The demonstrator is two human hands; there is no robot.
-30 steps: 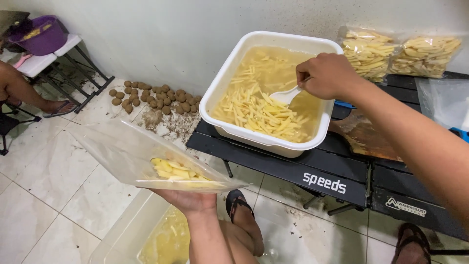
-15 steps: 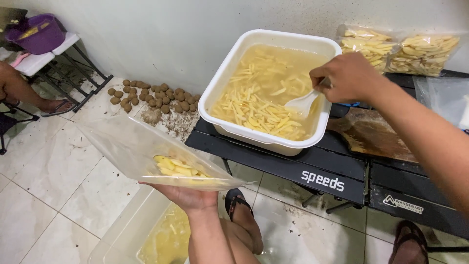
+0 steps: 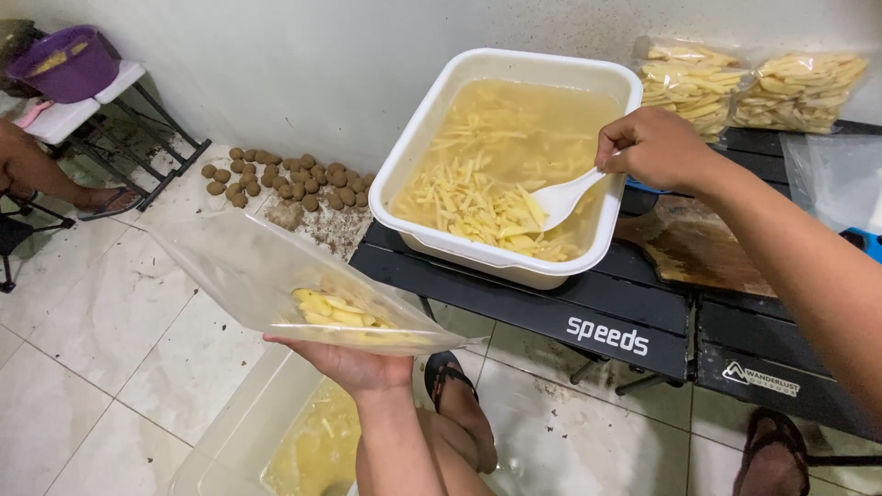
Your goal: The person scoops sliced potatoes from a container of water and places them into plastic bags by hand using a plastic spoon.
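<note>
You've got open air between the white tub (image 3: pixel 501 257) and the plastic bag (image 3: pixel 266 276), only the tub's rim blocking.

Tub (image 3: pixel 418 174) on table (image 3: pixel 551 308); potatoes (image 3: pixel 280 179) left; 2 bags (image 3: pixel 753 84) behind.
</note>
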